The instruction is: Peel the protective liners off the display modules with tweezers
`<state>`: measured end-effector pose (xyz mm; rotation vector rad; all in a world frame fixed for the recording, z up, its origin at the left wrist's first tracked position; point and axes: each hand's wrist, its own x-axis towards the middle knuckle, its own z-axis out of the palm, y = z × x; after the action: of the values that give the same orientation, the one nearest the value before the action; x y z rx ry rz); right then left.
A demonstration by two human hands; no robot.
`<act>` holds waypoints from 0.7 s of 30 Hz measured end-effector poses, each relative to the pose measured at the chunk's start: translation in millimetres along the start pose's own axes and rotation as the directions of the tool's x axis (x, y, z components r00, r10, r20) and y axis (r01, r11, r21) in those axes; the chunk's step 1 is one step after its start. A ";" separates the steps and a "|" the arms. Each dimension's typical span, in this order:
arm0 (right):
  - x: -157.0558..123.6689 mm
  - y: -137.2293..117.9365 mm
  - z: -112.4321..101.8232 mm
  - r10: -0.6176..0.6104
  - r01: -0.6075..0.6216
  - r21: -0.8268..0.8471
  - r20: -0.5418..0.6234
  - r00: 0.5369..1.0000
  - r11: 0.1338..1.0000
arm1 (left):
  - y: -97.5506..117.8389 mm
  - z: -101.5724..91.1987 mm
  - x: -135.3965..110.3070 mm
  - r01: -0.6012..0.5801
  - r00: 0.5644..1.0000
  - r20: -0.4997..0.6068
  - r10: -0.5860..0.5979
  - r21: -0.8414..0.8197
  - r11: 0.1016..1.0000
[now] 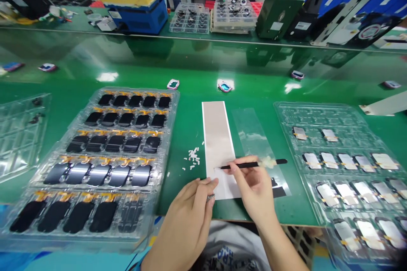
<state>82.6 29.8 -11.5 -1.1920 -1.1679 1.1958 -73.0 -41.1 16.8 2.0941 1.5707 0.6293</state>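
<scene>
left hand (pixel 190 209) curled, right hand (pixel 256 188) pinched

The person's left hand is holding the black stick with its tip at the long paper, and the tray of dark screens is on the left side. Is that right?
Not quite: the right hand holds the black stick, as the head view shows. Its tip is at the long paper, and the tray of dark screens is on the left side.
</scene>
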 end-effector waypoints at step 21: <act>-1.7 7.4 5.1 0.007 -0.006 -0.111 0.011 1.000 0.994 | -8.0 5.3 -1.0 0.030 0.997 -0.065 -0.037 -0.108 0.994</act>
<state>77.2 28.3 -18.8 -1.2746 -1.2539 1.1563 -76.1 -40.5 7.7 1.9832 1.5688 0.7622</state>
